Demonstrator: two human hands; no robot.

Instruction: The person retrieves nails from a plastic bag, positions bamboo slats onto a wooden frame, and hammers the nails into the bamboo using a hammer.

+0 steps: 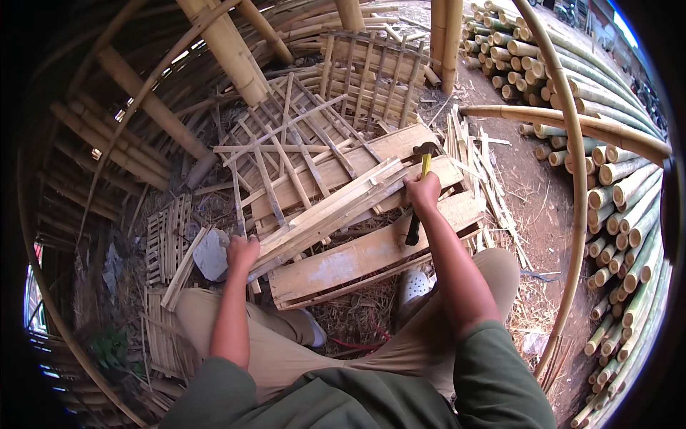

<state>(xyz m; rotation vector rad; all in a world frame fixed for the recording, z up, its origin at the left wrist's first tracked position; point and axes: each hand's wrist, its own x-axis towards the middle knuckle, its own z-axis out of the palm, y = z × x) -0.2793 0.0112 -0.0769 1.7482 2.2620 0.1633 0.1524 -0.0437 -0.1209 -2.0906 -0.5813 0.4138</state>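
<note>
My right hand [423,191] is wrapped round a hammer [426,163] with a yellow and black handle, its dark head pointing up and away from me. The hand is close to the far end of a bundle of pale wooden slats [332,207]. At the near left end of those slats, my left hand [243,252] is closed on them, its fingers partly hidden. The slats slant across a low crate-like frame of wooden boards [343,259] in front of my knees. Beside my left hand sits a grey stone block [211,255].
Bamboo lattice panels [371,79] lean behind the frame. A large stack of bamboo poles [614,171] fills the right side. Thick bamboo posts [232,53] rise at the back, and a curved pole [572,143] stands at right. Loose strips [493,186] and shavings litter the ground.
</note>
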